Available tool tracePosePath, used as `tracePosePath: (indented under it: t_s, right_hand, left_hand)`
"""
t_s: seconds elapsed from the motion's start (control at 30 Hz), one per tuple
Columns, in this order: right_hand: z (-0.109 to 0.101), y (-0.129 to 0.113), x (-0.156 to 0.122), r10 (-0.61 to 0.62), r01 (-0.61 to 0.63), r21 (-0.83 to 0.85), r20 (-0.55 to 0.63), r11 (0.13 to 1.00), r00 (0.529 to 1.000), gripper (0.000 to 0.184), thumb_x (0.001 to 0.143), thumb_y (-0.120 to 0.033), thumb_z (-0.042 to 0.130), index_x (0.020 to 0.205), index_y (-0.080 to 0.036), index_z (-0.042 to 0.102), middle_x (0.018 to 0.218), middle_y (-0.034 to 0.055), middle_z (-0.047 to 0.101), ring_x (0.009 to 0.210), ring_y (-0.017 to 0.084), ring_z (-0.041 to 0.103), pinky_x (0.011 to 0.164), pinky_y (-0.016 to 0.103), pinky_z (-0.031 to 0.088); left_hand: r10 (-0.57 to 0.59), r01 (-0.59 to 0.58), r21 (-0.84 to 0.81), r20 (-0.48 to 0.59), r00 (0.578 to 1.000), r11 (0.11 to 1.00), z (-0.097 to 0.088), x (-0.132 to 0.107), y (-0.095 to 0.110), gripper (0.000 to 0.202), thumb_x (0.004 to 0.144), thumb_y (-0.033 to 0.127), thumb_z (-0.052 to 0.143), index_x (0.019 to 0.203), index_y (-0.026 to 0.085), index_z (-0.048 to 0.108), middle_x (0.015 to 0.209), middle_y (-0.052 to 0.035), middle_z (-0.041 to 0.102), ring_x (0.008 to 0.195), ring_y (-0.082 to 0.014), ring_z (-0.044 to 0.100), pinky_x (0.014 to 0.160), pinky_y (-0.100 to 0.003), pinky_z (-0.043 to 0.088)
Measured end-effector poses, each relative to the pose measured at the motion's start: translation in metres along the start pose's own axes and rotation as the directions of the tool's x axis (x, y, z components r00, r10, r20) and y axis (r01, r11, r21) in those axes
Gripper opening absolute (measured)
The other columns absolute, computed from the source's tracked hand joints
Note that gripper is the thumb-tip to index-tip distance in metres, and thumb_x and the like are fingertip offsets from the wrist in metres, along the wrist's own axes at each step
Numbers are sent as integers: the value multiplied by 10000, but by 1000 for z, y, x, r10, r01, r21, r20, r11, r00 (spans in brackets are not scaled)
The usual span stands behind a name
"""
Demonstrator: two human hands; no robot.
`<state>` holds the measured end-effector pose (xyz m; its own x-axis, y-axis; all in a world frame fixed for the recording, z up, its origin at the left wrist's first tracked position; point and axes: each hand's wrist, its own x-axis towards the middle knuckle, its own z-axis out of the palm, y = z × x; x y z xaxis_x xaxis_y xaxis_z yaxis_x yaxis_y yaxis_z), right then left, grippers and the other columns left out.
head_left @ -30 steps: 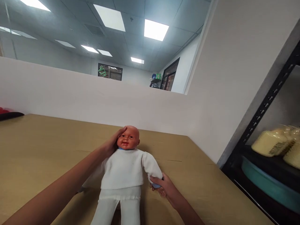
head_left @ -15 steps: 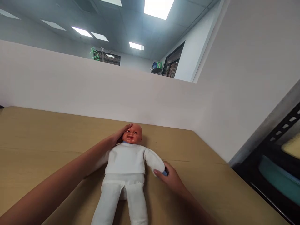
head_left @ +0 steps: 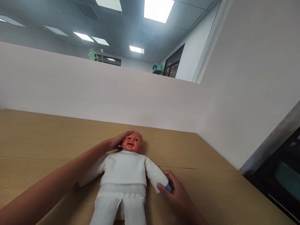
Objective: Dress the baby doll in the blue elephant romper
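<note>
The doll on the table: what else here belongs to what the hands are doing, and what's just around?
In use:
doll
left hand, against its head
right hand, at its blue cuff
table beneath

Just around:
teal object, right
green item, far back
brightest ceiling light

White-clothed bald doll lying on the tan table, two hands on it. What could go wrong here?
1. The left hand rests against just one visible side of the glossy reddish-brown doll head; it might roll sideways.
2. The right hand grips the fuzzy white sleeve near its blue cuff; a hard tug might stretch it.
</note>
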<state>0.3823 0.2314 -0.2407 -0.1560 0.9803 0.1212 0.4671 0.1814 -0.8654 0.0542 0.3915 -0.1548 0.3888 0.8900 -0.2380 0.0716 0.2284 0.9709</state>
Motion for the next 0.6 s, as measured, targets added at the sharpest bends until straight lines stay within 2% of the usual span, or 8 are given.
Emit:
tracePosePath:
  t_s: [0.13, 0.3, 0.47, 0.6]
  right_hand:
    - [-1, -1, -1, 22, -21, -10, 14, 1000, 1000, 540, 892, -602, 691, 1250, -201, 643, 1051, 80, 728, 876, 259, 634, 763, 365, 489]
    - [-4, -1, -2, 49, -48, -23, 67, 999, 997, 575, 910, -649, 662, 1272, -204, 623, 1022, 67, 705, 829, 242, 610, 723, 346, 470]
    - [-6, -5, -3, 38, -36, -44, 56, 998, 998, 561, 927, -651, 645, 1266, -206, 622, 1082, 86, 713, 890, 261, 626, 774, 357, 486]
    - [-7, -7, -4, 58, -55, -54, 49, 997, 997, 572, 922, -669, 642, 1260, -208, 623, 1051, 78, 712, 888, 266, 635, 777, 359, 495]
  left_hand:
    - [-86, 86, 1, 25, 996, 996, -3, 1, -3, 896, 751, 930, 661, 1187, 159, 796, 1303, -168, 766, 1310, -428, 660, 979, -394, 590]
    - [-69, 80, -64, 148, 986, 995, -3, 3, -8, 883, 809, 911, 611, 1185, 134, 796, 1334, -166, 752, 1309, -378, 672, 1013, -334, 582]
    - [-60, 84, -116, 198, 978, 990, -7, 10, -16, 907, 791, 911, 642, 1232, 130, 777, 1370, -174, 729, 1368, -401, 622, 1099, -392, 549]
    - [-61, 83, -102, 205, 977, 991, -7, 14, -20, 941, 775, 947, 616, 1204, 128, 792, 1316, -171, 759, 1348, -403, 637, 1116, -399, 542]
